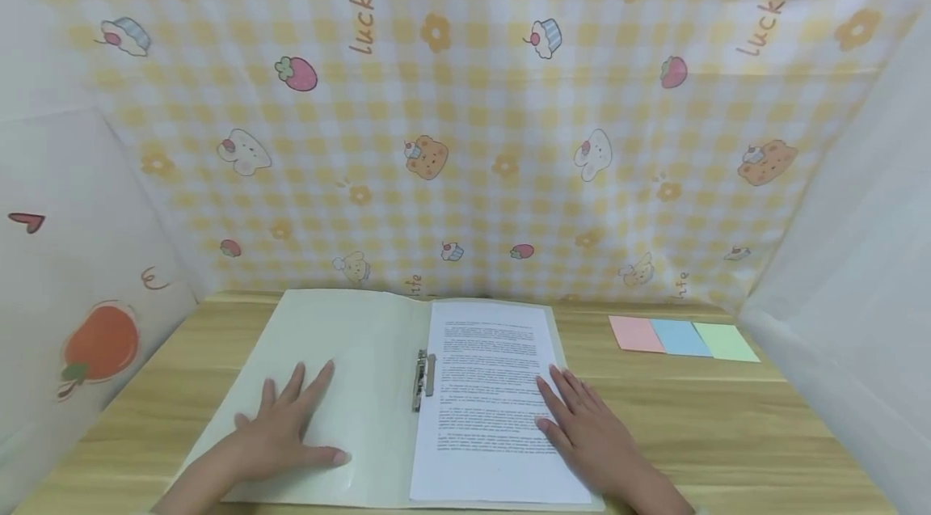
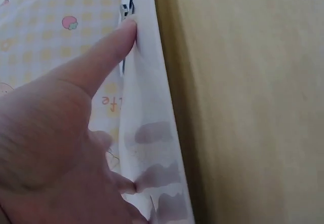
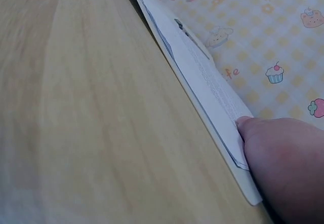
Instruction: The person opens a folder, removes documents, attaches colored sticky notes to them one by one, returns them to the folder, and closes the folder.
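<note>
A pale folder (image 1: 349, 386) lies spread flat on the wooden table, its cover turned to the left. Printed sheets (image 1: 487, 402) are stacked on its right half, beside a metal clip (image 1: 419, 380) near the spine. My left hand (image 1: 280, 434) rests with spread fingers on the inside of the cover; in the left wrist view its thumb (image 2: 114, 44) is stretched along the folder. On the right edge of the sheets rests my right hand (image 1: 592, 434), fingers straight. Only the thumb side of it shows in the right wrist view.
Pink (image 1: 635, 334), blue (image 1: 680, 337) and green (image 1: 726, 342) sticky notes lie in a row at the back right of the table (image 1: 698, 426). A yellow checked cloth (image 1: 480, 111) hangs behind, and white cloth covers both sides.
</note>
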### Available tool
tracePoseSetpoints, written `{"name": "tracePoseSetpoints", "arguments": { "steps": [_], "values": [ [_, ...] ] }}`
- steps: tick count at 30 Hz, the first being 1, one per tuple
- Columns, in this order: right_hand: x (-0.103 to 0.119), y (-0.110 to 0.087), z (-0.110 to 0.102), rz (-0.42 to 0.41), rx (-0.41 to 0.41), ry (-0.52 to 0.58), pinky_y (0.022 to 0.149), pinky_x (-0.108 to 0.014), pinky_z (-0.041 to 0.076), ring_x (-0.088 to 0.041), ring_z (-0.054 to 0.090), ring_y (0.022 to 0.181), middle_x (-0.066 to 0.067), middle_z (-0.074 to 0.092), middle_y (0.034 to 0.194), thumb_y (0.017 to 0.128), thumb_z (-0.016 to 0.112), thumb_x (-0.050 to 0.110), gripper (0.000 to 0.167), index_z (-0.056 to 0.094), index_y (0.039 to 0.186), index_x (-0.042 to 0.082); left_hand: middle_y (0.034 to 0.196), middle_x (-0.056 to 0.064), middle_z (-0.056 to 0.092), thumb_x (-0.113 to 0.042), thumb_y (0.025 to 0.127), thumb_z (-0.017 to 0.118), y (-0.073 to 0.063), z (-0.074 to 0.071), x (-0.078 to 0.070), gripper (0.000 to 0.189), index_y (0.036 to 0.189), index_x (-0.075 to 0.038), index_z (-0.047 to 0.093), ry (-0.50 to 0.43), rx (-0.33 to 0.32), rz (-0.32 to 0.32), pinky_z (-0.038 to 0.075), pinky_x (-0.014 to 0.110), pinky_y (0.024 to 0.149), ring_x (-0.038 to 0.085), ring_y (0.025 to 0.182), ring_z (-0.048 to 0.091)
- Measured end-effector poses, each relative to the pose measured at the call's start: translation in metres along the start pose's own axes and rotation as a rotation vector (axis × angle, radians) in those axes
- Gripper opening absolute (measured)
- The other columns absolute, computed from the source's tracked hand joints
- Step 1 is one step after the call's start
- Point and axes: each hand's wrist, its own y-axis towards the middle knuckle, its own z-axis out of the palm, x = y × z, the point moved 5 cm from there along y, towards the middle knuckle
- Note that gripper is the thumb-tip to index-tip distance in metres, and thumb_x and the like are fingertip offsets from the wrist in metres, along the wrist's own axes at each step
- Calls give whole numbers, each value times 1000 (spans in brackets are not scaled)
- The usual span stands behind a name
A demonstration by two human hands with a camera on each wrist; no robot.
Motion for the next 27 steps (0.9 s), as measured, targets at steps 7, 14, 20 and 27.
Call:
{"name": "tracePoseSetpoints", "arguments": {
  "steps": [7, 14, 20, 27],
  "values": [
    [-1, 0, 1, 11, 14, -5, 129, -28, -6, -30, 21, 158, -6, 23, 169, 107, 40, 50, 61, 33, 159, 19, 156, 48, 11, -67, 83, 68, 6, -5, -3, 100, 159, -12, 32, 68, 17, -7, 3, 96, 86, 85, 126, 2],
    [0, 1, 0, 5, 17, -13, 125, -56, 20, -31, 22, 157, -7, 24, 169, 107, 39, 50, 61, 33, 159, 19, 145, 47, 37, -62, 76, 77, 19, -11, -16, 97, 149, -6, 47, 122, -86, 60, 10, 95, 91, 81, 129, 19],
    [-1, 0, -2, 7, 5, -14, 124, -57, 20, -32, 22, 157, -8, 25, 169, 107, 40, 49, 61, 34, 158, 18, 149, 37, 43, -51, 72, 84, 37, -12, -41, 86, 141, -7, 57, 105, -151, 128, 19, 85, 105, 69, 138, 27],
    [-2, 0, 1, 13, 7, -14, 128, -49, 14, -28, 19, 158, -6, 22, 169, 107, 39, 50, 61, 32, 159, 20, 147, 39, 43, -35, 78, 84, 53, -16, -56, 74, 137, 1, 58, 123, -156, 80, 31, 79, 105, 71, 133, 32]
  ]
}}
